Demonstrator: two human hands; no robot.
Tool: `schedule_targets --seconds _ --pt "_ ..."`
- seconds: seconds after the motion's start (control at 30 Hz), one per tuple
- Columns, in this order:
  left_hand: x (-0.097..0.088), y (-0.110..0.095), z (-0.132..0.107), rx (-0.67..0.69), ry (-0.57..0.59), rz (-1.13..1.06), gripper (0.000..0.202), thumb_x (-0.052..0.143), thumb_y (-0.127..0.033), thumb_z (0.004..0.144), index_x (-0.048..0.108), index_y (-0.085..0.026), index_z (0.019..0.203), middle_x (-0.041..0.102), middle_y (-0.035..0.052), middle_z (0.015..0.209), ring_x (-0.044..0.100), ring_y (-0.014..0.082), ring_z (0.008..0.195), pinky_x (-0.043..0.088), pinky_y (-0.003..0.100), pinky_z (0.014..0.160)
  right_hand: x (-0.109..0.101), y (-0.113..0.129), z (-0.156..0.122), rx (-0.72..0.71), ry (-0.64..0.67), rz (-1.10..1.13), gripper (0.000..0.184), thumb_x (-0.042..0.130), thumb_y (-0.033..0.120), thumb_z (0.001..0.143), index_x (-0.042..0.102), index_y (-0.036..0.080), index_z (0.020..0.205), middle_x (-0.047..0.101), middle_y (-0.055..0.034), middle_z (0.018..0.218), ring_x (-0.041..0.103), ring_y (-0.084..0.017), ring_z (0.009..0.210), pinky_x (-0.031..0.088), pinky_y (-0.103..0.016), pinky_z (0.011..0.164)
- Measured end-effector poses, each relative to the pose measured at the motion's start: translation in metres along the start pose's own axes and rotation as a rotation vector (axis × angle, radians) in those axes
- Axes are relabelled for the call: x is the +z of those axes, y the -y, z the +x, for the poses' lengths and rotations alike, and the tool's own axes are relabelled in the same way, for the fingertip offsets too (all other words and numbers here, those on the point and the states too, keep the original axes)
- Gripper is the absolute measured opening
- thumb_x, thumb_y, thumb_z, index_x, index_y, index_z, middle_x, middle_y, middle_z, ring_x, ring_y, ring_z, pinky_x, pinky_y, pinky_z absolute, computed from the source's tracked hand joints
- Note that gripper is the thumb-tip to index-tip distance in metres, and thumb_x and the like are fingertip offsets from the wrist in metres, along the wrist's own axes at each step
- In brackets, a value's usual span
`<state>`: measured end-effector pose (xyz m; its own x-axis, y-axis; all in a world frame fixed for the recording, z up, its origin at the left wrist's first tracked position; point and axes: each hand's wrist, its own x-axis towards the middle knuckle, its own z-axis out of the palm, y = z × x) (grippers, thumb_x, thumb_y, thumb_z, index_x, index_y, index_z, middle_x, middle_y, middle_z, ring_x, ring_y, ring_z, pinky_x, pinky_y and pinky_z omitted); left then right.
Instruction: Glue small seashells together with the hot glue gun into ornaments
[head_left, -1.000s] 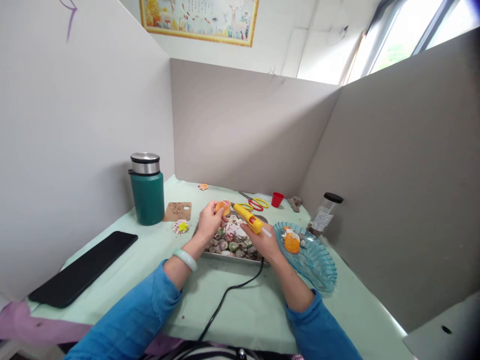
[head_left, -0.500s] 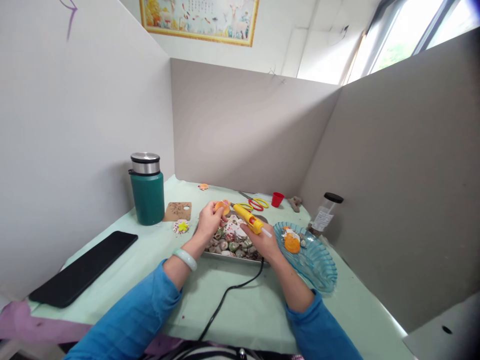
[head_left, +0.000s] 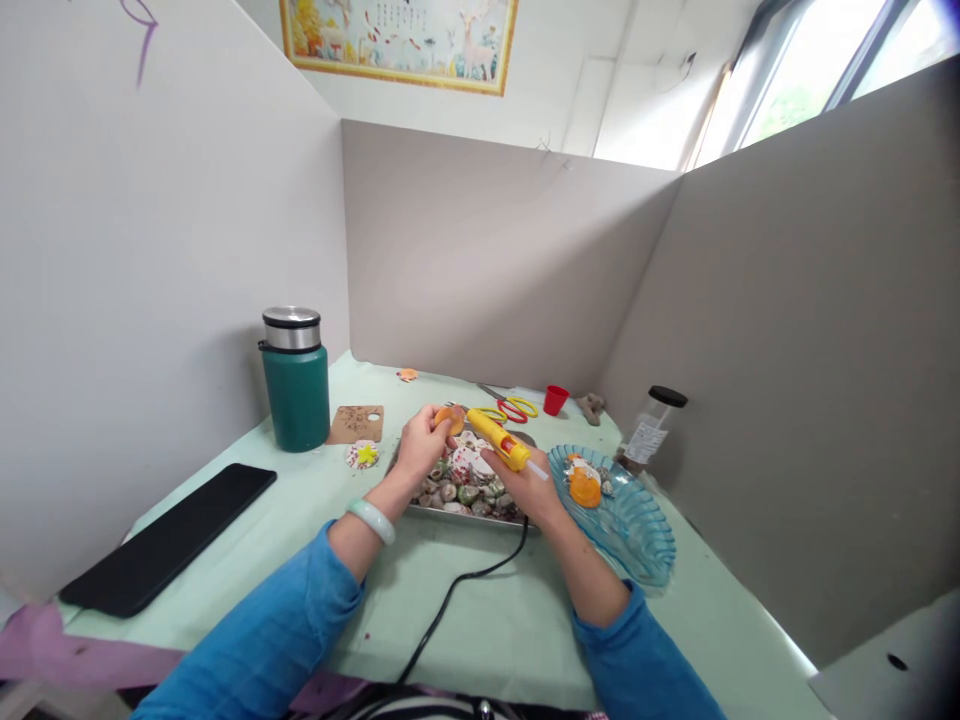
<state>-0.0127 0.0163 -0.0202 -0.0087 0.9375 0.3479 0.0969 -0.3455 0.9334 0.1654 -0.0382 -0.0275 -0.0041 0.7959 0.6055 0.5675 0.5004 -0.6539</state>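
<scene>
The left hand (head_left: pixel 420 442) pinches an orange disc (head_left: pixel 450 419) near the far edge of the shell-filled metal tray (head_left: pixel 459 518); the right hand (head_left: pixel 529 484) grips a yellow hot-glue gun (head_left: pixel 495 436) (clear stick (head_left: pixel 538 470) jutting backward) pointed discward. Right of the tray sits a blue fluted plate (head_left: pixel 637 538).

A green bottle (head_left: pixel 296 400) stands upright; in front of it lies a black pad (head_left: pixel 171 540), well to its right a red cup (head_left: pixel 556 401), farther right a black-lidded jar (head_left: pixel 649 428), and above and behind it hangs a framed picture (head_left: pixel 401 42)
</scene>
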Motion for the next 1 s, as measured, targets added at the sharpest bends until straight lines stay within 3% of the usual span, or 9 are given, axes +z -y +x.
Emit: schedule_targets --seconds 0.17,1.0 --pt "0.0015 0.0007 -0.0012 0.025 0.046 0.040 0.015 0.054 -0.028 0.077 0.058 -0.019 0.087 0.060 -0.0035 0.051 0.047 0.0100 0.037 0.035 0.020 0.043 0.0005 -0.0009 0.0006 -0.005 -0.002 -0.011 0.033 0.059 0.048 0.082 0.065 0.016 0.086 0.063 -0.0022 0.074 0.053 -0.015 0.063 0.042 -0.025 0.059" --pt "0.0018 -0.0016 -0.0020 0.036 0.060 0.079 0.015 0.052 -0.030 0.078 0.056 -0.019 0.088 0.060 -0.0045 0.051 0.049 0.0101 0.038 0.036 0.020 0.044 0.0018 -0.0047 0.0006 -0.041 0.013 -0.040 0.032 0.059 0.047 0.083 0.065 0.017 0.089 0.064 -0.0019 0.073 0.054 -0.015 0.063 0.043 -0.027 0.061"
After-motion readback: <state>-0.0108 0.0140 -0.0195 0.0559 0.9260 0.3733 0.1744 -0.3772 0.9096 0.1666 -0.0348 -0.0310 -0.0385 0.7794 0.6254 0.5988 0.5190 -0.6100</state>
